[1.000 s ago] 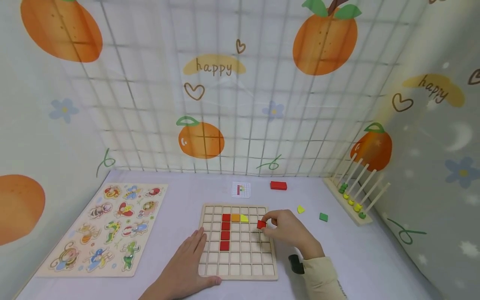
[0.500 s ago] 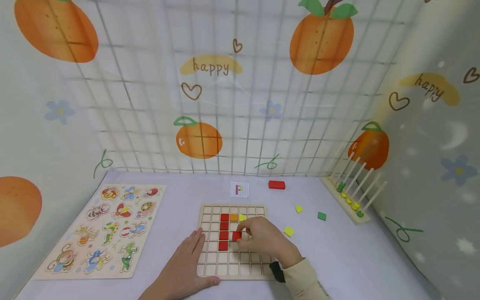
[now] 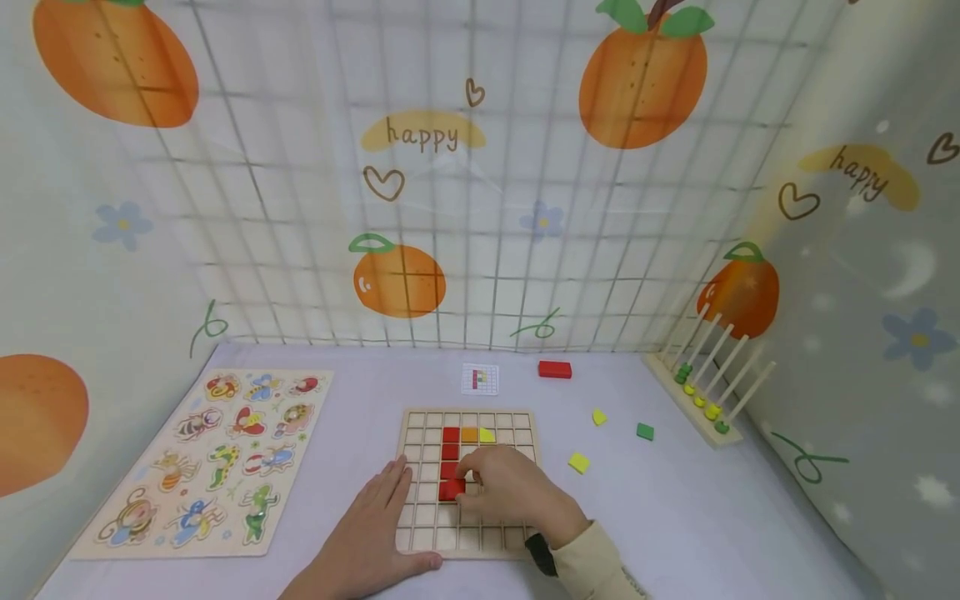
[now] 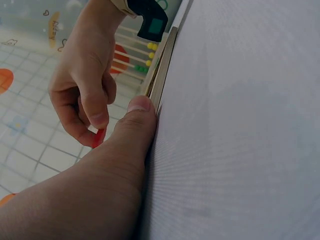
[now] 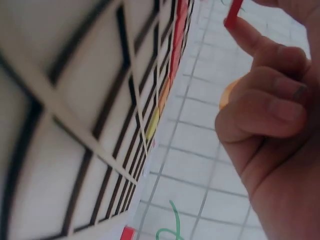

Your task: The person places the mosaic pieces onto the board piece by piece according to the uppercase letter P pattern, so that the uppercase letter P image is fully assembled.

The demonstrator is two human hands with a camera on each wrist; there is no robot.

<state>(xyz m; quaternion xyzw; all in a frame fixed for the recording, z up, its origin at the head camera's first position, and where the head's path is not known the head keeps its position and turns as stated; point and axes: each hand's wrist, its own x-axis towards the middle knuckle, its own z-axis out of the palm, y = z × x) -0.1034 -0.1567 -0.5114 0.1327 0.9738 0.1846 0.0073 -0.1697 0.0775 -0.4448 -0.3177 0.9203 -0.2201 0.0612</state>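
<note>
My right hand (image 3: 517, 487) pinches a small red square tile (image 4: 99, 138) between thumb and forefinger, just above the wooden grid board (image 3: 420, 540). In the right wrist view the tile is apart from the board. From the head, it overlaps the lower end of a column of red tiles (image 3: 450, 452), so its exact place is hard to tell. An orange tile (image 3: 469, 435) and a yellow tile (image 3: 487, 435) with a curved edge lie in the board's cells beside that column. My left hand (image 3: 371, 521) rests flat at the board's left edge, its thumb at the near edge.
Behind the board lie a pattern card (image 3: 480, 379) and a red block (image 3: 555, 369). Two yellow pieces, one of them (image 3: 578, 462) square, and a green tile (image 3: 645, 431) lie to the right. An insect puzzle board (image 3: 202, 467) is left; a bead-peg stand (image 3: 701, 412) is back right.
My right hand has carried the red tile leftward across the board, from its right side to the red column's lower end. My left hand has stayed at the board's edge.
</note>
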